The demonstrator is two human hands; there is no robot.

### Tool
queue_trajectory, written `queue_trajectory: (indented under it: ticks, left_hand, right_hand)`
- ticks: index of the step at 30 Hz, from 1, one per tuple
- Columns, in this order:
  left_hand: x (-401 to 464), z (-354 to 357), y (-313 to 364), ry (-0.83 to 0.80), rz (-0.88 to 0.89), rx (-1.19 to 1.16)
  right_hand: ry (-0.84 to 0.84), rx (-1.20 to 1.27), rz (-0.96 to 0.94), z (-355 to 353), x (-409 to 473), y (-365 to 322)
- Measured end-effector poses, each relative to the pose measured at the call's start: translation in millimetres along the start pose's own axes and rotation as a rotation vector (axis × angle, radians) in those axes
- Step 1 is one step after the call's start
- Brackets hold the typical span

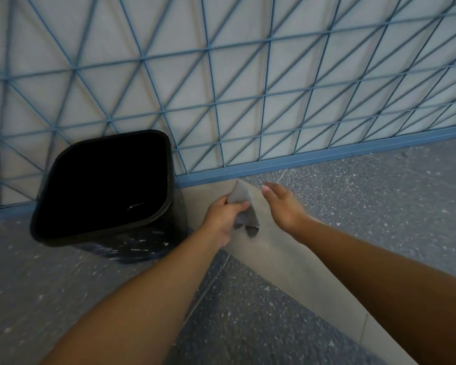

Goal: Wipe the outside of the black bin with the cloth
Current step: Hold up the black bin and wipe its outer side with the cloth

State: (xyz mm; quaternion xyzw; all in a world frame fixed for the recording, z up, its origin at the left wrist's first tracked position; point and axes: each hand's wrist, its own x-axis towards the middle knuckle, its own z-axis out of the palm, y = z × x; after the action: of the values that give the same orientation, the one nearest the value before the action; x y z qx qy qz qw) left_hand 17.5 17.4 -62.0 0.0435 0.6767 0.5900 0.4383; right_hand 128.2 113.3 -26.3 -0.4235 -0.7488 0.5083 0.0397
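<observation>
The black bin (142, 241) stands open-topped on the floor at the left, against the wall, with pale specks on its near side. To its right, my left hand (221, 219) grips a folded grey cloth (241, 204), held a short way from the bin's right side and not touching it. My right hand (282, 204) hovers just right of the cloth, fingers stretched out and apart, holding nothing.
A wall (248, 75) with a blue lattice of wire and a blue skirting strip (313, 156) runs behind the bin. A beige band (300, 267) crosses the speckled grey floor (379, 201) under my hands.
</observation>
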Motion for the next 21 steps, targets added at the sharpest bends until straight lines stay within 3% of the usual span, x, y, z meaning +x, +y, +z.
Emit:
queue_trajectory:
  ticks: [3,6,10,13,17,21]
  left_hand:
    - [-33.3,7.2,18.0,-0.118,0.101,0.051]
    - [-65.6,12.4,36.6,-0.214,0.197,0.185]
    - [-99.6,2.2,64.2,-0.367,0.282,0.462]
    - [-118.1,-7.0,76.1,-0.380,0.388,0.621]
    - [-137.0,-21.8,80.0,-0.381,0.399,0.655]
    - [-144.1,-50.5,100.0,-0.411,0.470,0.679]
  right_hand:
    - [-0.108,0.392,0.254,3.4,-21.1,-33.4]
    - [-0.194,0.521,0.370,7.2,-36.1,-47.9]
    - [-0.193,0.615,0.373,1.9,-55.1,-56.3]
    - [-0.150,0.604,0.393,-2.3,-69.2,-65.7]
    - [-0.168,0.855,0.472,5.3,-81.6,-78.6]
    - [-0.091,1.021,0.377,20.3,-78.3,-74.9]
